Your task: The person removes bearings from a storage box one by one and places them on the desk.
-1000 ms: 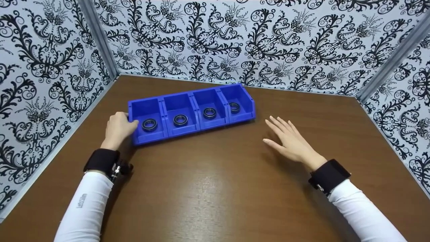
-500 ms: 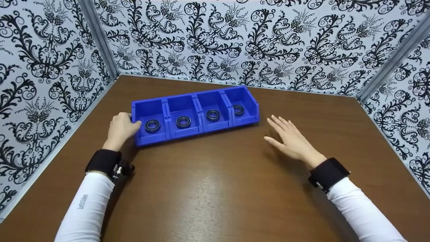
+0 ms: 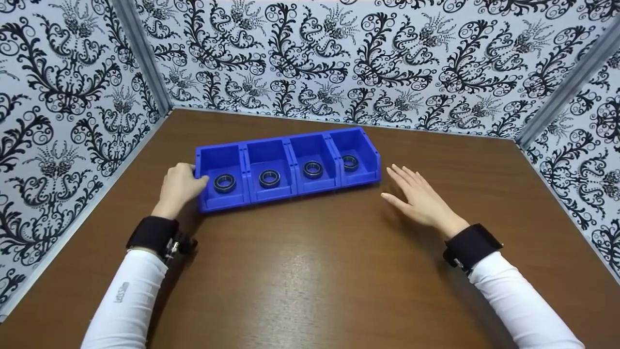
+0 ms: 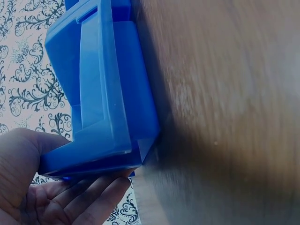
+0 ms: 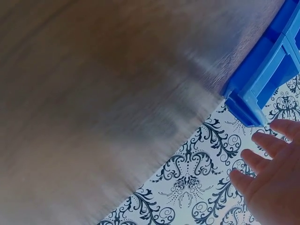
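Note:
A row of joined blue storage bins (image 3: 225, 201) sits slantwise on the brown table. One dark ring-shaped bearing lies in each compartment, such as the leftmost bearing (image 3: 233, 183) and the rightmost bearing (image 3: 356, 164), which a divider partly hides. My left hand (image 3: 179, 188) grips the left end wall, thumb over its rim. In the left wrist view, the fingers (image 4: 101, 199) lie along the outside of the blue end wall (image 4: 93, 152). Just off the right end, my right hand (image 3: 420, 199) is held with straight fingers, apart from the bins and holding nothing.
Patterned wall panels (image 3: 310, 63) rise behind the table and at both sides, joined by grey corner posts (image 3: 140, 53). The brown tabletop (image 3: 310, 271) stretches in front of the bins and to their right.
The row of bins has slid right and slightly towards me, with my left hand moving along on its end. My right hand has barely shifted, and the gap between it and the bins has narrowed.

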The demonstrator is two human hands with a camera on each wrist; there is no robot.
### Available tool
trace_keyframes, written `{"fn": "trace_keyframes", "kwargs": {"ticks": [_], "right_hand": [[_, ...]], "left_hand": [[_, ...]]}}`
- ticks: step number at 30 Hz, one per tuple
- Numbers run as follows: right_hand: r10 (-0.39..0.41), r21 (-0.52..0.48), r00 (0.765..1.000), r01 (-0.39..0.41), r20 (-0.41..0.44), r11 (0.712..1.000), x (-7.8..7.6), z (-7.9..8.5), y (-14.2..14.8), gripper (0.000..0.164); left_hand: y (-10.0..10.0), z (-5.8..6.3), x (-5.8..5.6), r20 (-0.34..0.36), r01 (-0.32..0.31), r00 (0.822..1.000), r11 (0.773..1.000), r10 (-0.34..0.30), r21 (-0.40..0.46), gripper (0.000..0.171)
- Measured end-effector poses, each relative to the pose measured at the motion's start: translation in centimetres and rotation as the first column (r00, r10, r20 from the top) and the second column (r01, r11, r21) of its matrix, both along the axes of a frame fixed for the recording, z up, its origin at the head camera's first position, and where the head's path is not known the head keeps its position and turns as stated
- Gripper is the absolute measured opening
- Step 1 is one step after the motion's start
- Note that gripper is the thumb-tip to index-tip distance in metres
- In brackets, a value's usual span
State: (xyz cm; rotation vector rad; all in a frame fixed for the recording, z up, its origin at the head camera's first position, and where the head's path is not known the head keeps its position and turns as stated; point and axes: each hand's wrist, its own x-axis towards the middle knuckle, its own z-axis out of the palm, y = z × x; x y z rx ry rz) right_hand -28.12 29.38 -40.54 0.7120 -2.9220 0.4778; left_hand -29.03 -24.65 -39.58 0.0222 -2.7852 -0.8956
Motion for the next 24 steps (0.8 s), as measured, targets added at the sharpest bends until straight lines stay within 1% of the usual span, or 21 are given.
{"fn": "trace_keyframes", "kwargs": {"ticks": [9, 15, 24], "right_hand": [[-0.017, -0.005, 1.0, 0.018, 0.025, 1.0, -0.5, 0.1, 0.1, 0.074], [-0.032, -0.011, 0.998, 0.032, 0.049, 0.999, -1.0, 0.2, 0.1, 0.076], [-0.041, -0.018, 0.997, 0.042, 0.071, 0.999, -1.7, 0.6, 0.0, 0.077]], "left_hand": [[0.3, 0.0, 0.0, -0.024, 0.019, 1.0, 1.0, -0.019, -0.007, 0.02], [0.5, 0.0, 0.2, -0.024, 0.025, 0.999, 1.0, -0.025, 0.003, 0.02], [0.9, 0.1, 0.4, 0.01, 0.024, 1.0, 1.0, -0.024, 0.017, 0.021]]}}
